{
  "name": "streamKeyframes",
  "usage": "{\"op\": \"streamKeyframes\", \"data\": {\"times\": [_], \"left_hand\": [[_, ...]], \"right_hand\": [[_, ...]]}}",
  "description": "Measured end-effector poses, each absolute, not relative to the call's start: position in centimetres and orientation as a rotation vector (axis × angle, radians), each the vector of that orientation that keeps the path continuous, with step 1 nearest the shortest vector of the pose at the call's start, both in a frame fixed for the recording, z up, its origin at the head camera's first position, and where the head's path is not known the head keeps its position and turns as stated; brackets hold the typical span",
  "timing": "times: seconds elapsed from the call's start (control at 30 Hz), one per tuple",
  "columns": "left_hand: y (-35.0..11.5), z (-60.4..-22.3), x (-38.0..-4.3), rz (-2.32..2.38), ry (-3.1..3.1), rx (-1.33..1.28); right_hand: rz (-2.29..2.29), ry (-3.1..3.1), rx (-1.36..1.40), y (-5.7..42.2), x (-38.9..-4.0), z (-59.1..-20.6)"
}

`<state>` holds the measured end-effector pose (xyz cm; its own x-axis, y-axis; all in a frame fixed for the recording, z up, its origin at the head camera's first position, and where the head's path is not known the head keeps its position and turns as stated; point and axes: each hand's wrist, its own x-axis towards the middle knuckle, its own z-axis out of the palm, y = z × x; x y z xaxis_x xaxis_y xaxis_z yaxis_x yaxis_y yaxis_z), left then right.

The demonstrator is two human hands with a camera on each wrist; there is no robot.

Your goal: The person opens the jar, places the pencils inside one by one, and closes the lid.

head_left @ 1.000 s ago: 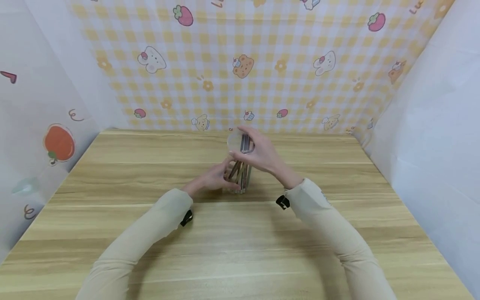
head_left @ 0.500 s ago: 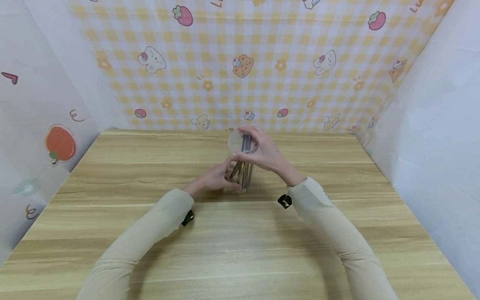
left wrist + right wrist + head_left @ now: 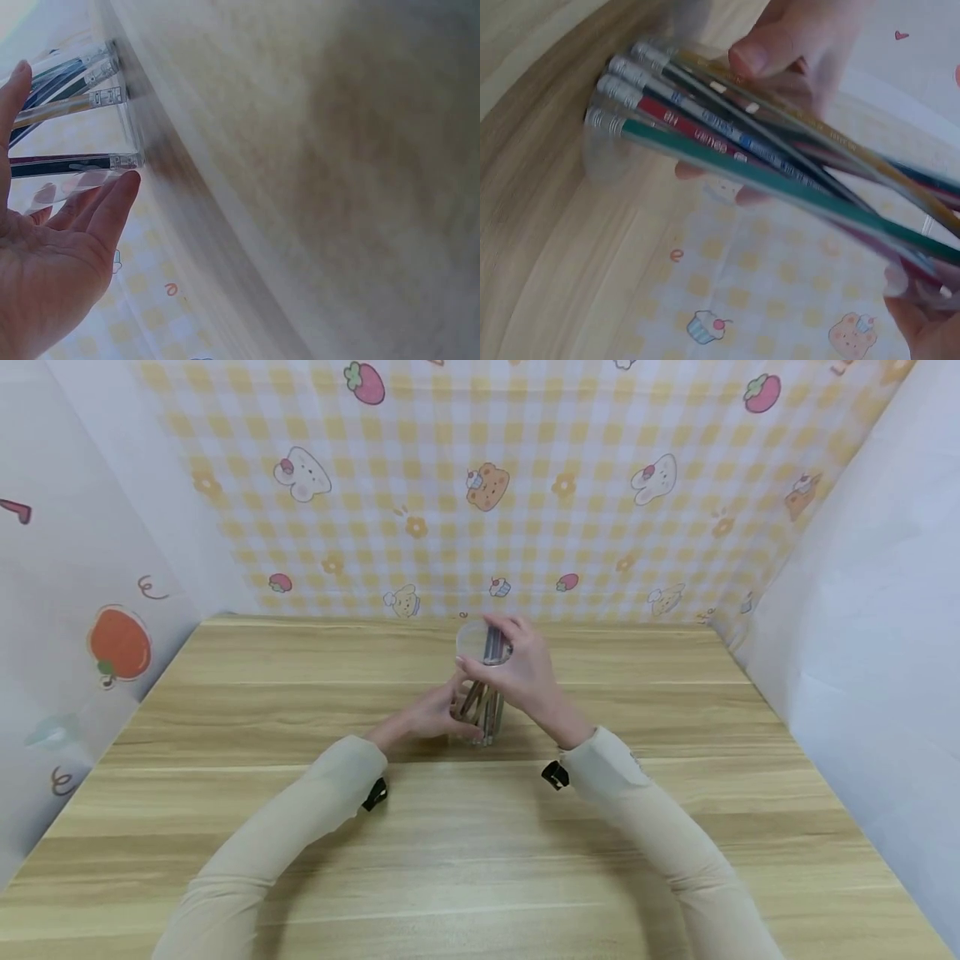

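A clear plastic pencil tube [image 3: 471, 643] stands upright at the back middle of the table in the head view. Several pencils [image 3: 742, 169] with metal-banded ends lean inside it; green, red and dark ones show in the right wrist view. My left hand [image 3: 431, 714] grips the tube's lower part, thumb in front and fingers behind. Around the top rim curl the thumb and fingers of my right hand [image 3: 528, 675]. Whether a separate lid sits under that hand cannot be told. In the left wrist view the left hand [image 3: 67, 255] lies along the tube's base.
The wooden table [image 3: 480, 860] spreads out in front of the tube and to both sides. A yellow checked cloth [image 3: 420, 468] hangs close behind it. White sheets [image 3: 877, 577] wall in the left and right sides.
My right hand swung slightly right, then back left, its thumb shifting left along the rim. The left hand and the tube stay nearly where they were.
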<state>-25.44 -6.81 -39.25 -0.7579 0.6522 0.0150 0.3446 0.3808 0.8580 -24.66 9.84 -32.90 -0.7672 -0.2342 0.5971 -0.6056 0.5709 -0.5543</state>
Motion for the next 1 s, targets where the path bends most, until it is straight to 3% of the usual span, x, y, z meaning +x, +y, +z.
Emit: {"op": "streamKeyframes", "data": {"times": [0.27,0.67,1.0], "left_hand": [[-6.9,-40.7,-26.3,1.361,2.296,0.858],[-6.8,-40.6,-26.3,1.294,2.363,0.845],[-6.7,-40.1,-26.0,1.299,2.364,0.864]], "right_hand": [[0.985,-2.28,0.527,8.7,-23.8,-33.1],[1.041,-2.402,0.771,10.6,-24.2,-32.8],[1.384,-2.421,0.838,12.8,-23.7,-32.0]]}}
